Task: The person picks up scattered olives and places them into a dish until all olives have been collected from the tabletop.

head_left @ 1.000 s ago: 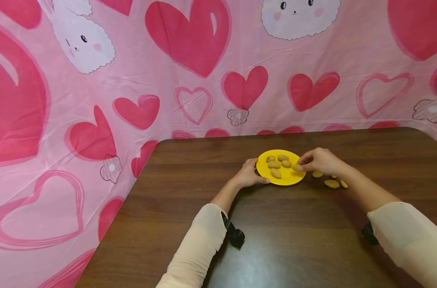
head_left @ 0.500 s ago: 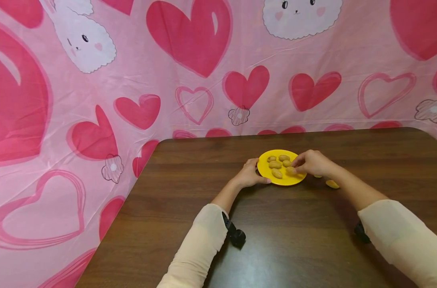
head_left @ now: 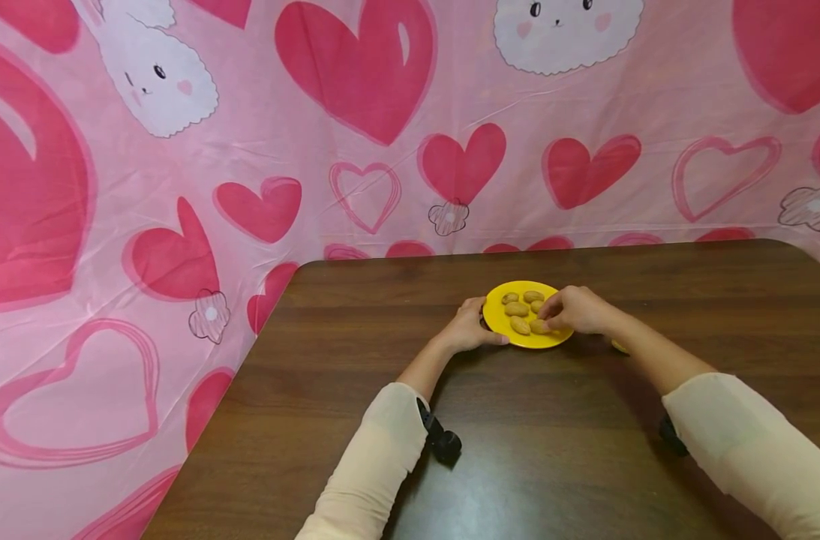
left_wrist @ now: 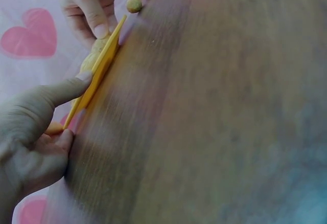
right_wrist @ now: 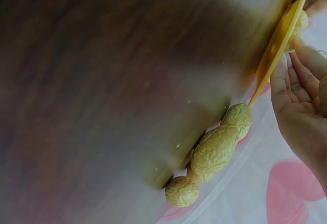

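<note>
The yellow plate (head_left: 533, 342) was gripped at its rim by the left hand (head_left: 465, 327), thumb on top, perhaps so that it would not slide. A peanut (head_left: 538, 327) on the plate was pinched by the right hand (head_left: 580, 309), likely with fingertips because it was small. Both arms were held out over the table (head_left: 518, 450), right fingers pointed down.

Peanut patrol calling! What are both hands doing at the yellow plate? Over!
Left hand holding yellow plate at its edge. Right hand pinching peanut over it. More peanuts on table alongside. No obstacle seen. Over.
</note>
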A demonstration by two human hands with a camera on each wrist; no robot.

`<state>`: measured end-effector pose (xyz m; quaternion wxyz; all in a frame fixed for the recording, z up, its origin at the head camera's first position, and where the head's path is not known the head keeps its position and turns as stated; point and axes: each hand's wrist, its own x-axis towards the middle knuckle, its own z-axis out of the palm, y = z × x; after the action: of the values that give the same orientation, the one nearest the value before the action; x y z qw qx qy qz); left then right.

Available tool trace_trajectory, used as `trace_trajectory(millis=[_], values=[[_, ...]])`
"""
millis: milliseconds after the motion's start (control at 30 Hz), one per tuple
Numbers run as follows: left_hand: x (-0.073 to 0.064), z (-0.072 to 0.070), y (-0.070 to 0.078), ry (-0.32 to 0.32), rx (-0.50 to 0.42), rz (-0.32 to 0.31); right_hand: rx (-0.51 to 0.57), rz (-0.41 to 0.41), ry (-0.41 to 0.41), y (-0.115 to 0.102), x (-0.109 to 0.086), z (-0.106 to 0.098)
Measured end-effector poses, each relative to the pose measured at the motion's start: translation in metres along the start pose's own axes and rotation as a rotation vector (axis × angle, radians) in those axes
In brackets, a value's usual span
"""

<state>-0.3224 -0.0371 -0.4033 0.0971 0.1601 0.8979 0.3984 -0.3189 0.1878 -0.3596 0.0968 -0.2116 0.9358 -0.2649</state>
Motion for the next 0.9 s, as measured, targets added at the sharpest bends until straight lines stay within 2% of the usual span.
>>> trace_trajectory(millis=[300, 667, 900], values=[[0.0021, 0.0001, -0.0003, -0.003, 0.013, 0.001, -0.007, 0.02, -0.008, -0.0013, 0.0004, 0.0008], [0.0005, 0.0006, -0.0002, 0.002, 0.01, -0.009, 0.037, 0.041, -0.013, -0.0008, -0.0017, 0.0023], [0.0005, 0.0009, 0.0005, -0.001, 0.018, -0.005, 0.021, 0.008, 0.007, 0.0025, -0.0076, -0.0035]])
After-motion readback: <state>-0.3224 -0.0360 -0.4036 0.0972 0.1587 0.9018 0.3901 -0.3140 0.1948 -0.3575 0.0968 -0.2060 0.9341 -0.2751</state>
